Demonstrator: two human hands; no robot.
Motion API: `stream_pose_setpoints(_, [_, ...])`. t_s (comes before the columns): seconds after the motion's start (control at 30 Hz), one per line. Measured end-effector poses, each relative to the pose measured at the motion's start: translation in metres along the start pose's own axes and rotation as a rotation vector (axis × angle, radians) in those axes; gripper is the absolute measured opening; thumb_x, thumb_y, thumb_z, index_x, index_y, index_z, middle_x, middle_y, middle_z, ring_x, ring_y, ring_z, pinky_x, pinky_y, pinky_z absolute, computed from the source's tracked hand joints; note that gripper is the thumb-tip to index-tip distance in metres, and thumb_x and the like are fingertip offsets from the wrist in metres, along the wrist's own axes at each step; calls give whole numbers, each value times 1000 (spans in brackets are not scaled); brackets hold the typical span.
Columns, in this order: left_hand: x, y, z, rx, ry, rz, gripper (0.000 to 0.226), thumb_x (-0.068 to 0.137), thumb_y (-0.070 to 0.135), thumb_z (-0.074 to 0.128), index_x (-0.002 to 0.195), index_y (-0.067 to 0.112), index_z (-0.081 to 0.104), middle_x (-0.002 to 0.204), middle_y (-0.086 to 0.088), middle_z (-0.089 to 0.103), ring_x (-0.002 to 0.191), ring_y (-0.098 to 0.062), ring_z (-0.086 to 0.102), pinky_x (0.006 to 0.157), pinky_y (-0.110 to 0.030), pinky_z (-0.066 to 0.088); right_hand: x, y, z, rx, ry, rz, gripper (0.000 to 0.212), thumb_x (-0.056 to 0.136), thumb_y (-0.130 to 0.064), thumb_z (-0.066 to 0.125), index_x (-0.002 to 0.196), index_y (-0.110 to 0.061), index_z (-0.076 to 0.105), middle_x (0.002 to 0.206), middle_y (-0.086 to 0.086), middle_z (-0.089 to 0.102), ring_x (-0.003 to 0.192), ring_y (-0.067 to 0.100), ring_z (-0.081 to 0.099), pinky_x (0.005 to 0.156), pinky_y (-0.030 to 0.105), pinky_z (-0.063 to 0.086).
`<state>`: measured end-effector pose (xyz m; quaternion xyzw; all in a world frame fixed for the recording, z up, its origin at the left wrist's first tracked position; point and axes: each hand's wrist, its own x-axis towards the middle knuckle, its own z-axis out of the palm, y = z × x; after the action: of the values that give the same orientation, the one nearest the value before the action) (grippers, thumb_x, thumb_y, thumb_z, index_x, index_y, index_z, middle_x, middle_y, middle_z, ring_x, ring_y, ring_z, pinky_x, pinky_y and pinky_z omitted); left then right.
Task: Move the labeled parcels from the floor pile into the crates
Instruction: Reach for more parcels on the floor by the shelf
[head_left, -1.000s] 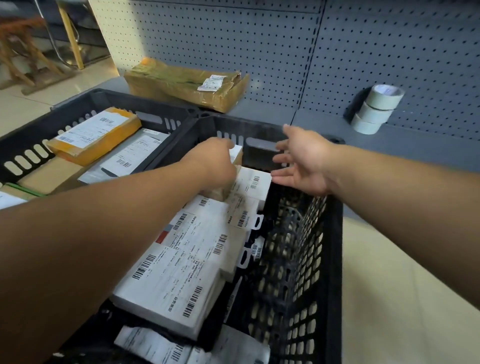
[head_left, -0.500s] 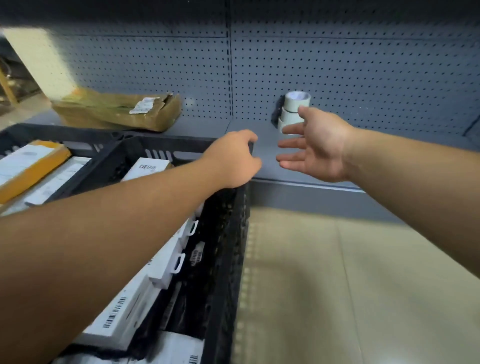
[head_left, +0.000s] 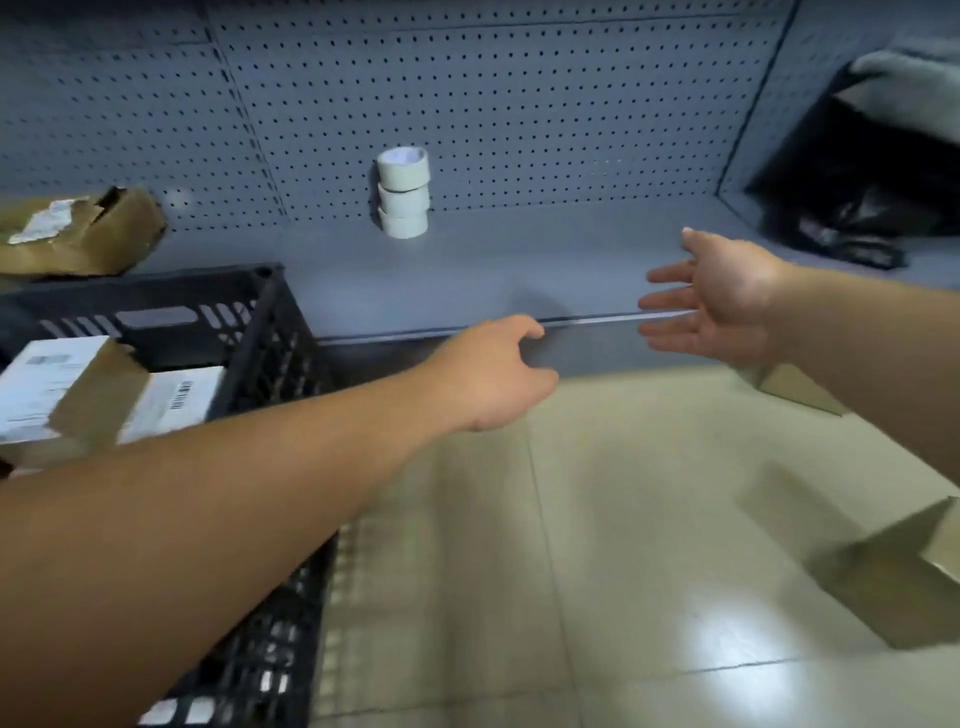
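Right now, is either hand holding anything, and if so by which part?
Nothing is held. The left hand hangs loosely curled and empty beyond the black plastic crate; the right hand is spread open.

Only one view: head cam, wide-angle, sitting up at the person's head and looking fwd and down. It's facing a grey pegboard wall (head_left: 519, 104) w/ a low shelf (head_left: 519, 270) across the mid frame and tile floor (head_left: 597, 519) filling the bottom. Both arms are reaching out from the near edge, so they're looming large and close; left hand (head_left: 493, 379) and right hand (head_left: 727, 306) are sitting near centre. Crate (head_left: 270, 332) is cutting in at the left edge, close below the cam. Edges are bending and blurring. No 2nd view, so no shared area.
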<state>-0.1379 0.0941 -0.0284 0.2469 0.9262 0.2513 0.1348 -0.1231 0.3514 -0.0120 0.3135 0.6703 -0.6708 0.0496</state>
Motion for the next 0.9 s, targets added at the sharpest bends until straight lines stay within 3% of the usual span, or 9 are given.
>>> stream_pose_setpoints(0.17, [16, 42, 61, -99, -108, 1, 58, 89, 42, 62, 145, 32, 50, 149, 3, 55, 129, -16, 57, 107, -26, 42, -2, 27, -87, -110, 166, 55, 63, 102, -61, 29, 138, -16, 53, 133, 13, 58, 114, 41, 61, 94, 47, 51])
stream_pose_setpoints(0.3, [27, 82, 109, -177, -184, -12, 60, 90, 40, 64, 147, 27, 50, 152, -1, 53, 132, -18, 56, 94, -15, 36, -11, 46, -147, -272, 236, 123, 63, 102, -61, 28, 133, -13, 55, 124, 11, 60, 107, 39, 63, 99, 49, 50])
stream_pose_setpoints(0.47, [38, 128, 162, -283, -302, -66, 61, 90, 44, 62, 148, 31, 48, 151, 3, 50, 125, -18, 57, 90, -21, 39, -26, 77, -209, -591, 289, 236, 63, 102, -62, 25, 130, -15, 57, 123, 9, 61, 114, 38, 58, 96, 50, 45])
stream_pose_setpoints(0.6, [45, 163, 199, -354, -390, -113, 62, 88, 49, 61, 147, 34, 48, 144, 6, 54, 115, -18, 58, 87, -26, 41, -33, 102, -247, -853, 328, 370, 66, 104, -59, 21, 141, -13, 50, 135, 12, 55, 113, 37, 57, 97, 53, 45])
stream_pose_setpoints(0.8, [44, 204, 252, -452, -490, -170, 61, 89, 50, 59, 147, 34, 48, 142, 2, 56, 108, -19, 56, 87, -29, 42, -36, 140, -288, -802, 231, 608, 64, 102, -62, 30, 120, -8, 60, 116, 17, 60, 101, 46, 62, 91, 58, 54])
stream_pose_setpoints(0.9, [40, 220, 273, -466, -532, -192, 60, 89, 48, 58, 146, 34, 49, 139, -2, 58, 117, -26, 59, 94, -33, 48, -35, 153, -293, -715, 184, 710, 69, 102, -61, 34, 114, 1, 59, 101, 28, 64, 95, 55, 66, 87, 65, 55])
